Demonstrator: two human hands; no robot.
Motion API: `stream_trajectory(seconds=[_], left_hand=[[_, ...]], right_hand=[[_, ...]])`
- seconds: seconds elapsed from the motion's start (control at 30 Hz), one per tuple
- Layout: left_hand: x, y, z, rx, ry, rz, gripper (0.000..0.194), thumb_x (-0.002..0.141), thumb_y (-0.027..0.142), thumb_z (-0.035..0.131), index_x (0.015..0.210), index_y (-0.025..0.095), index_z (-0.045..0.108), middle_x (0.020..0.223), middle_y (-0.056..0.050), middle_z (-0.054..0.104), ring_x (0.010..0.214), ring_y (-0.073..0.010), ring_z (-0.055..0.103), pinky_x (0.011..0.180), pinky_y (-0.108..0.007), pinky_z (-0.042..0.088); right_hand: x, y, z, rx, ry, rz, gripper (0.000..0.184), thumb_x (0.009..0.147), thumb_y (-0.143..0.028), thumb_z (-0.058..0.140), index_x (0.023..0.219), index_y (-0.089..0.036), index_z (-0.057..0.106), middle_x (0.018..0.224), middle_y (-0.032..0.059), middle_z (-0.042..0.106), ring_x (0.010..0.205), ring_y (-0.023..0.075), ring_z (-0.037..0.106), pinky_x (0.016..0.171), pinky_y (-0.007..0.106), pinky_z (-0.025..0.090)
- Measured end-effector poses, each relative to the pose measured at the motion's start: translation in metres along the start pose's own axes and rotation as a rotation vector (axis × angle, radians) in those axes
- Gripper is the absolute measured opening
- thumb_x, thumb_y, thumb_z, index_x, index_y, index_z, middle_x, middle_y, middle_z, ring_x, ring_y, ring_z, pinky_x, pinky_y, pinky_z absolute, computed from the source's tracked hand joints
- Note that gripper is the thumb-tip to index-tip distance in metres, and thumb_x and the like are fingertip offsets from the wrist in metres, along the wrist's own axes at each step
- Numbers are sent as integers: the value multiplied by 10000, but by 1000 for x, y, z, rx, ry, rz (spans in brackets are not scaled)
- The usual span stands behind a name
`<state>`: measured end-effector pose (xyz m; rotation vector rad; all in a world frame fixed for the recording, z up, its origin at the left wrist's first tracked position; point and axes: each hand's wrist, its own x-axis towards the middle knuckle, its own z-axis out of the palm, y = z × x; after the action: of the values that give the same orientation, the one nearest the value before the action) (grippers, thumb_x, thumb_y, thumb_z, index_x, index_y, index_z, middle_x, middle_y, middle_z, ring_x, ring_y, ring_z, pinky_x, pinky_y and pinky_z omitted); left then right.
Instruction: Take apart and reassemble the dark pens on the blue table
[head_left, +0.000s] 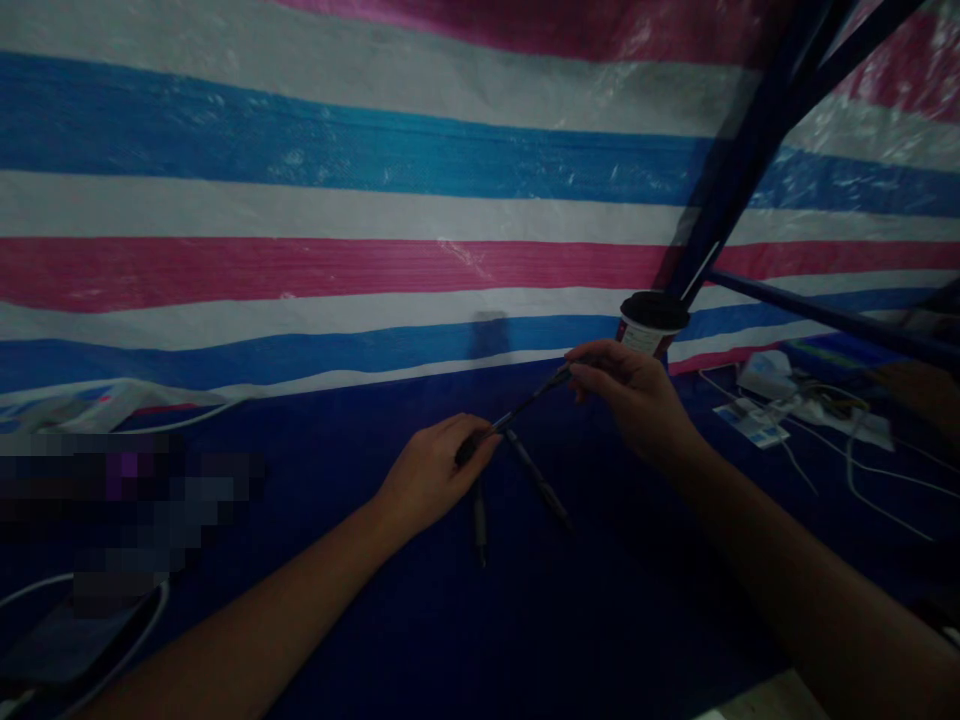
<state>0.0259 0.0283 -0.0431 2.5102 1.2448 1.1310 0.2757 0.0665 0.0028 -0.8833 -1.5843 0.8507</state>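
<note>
A dark, slim pen (pixel 529 402) slants up to the right between my hands, above the blue surface. My left hand (pixel 431 470) is closed around its lower, thicker dark end. At the upper end, my right hand (pixel 634 395) pinches it between thumb and fingers. Whether it is one piece or parted inside the fingers, I cannot tell. Beneath the hands lie two more dark pens: one pen (pixel 480 525) points toward me just below my left hand, and the other pen (pixel 541 482) lies at an angle to its right.
Behind my right hand stands a lidded cup (pixel 654 318) beside a blue metal frame (pixel 739 210). Cables and white packets (pixel 765 420) lie at right. A phone-like device (pixel 71 635) with a white cable is at lower left. A striped plastic sheet (pixel 360 150) hangs behind.
</note>
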Motion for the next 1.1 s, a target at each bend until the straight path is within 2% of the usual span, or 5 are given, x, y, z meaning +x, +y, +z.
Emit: stream_trajectory(seconds=[0.17,0.43,0.6,0.77,1.1], left_hand=[[0,-1,1,-1,0,23,188,1008,298,548,991,173,687,769,-3,693,572,-118,611,547,-242,471],[-1,0,0,-5,-46,45,185,1015,300,553,1002,172,686,794,-1,679,610,-122,618,578,-245,465],[-1,-3,1,21,-53,71,226,1028,340,541,1005,179,698,812,-9,679,667,-136,647,627,-259,497],[-1,-5,1,44,-45,86,294,1045,382,509,1006,177,717,824,-19,684,685,-136,657,640,-257,518],[-1,-4,2,77,-73,141,309,1051,369,498,1030,168,731,837,-28,686,718,-152,670,653,-265,518]], right_hand=[[3,0,-4,16,21,-11,254,856,-300,711,1072,-192,631,798,-6,649,684,132,625,639,300,536],[-5,-4,6,-4,-251,58,237,800,-305,790,983,-187,697,901,29,742,735,136,663,689,296,541],[-6,-6,1,-324,-311,97,317,900,-461,682,776,-170,703,654,21,685,565,137,590,539,280,438],[-6,-8,-2,-270,-371,-4,534,852,-381,758,1328,-212,585,919,32,752,701,155,659,618,280,498],[-13,-15,5,-514,-354,-50,491,974,-371,609,1413,-180,501,801,35,757,719,204,705,701,335,510]])
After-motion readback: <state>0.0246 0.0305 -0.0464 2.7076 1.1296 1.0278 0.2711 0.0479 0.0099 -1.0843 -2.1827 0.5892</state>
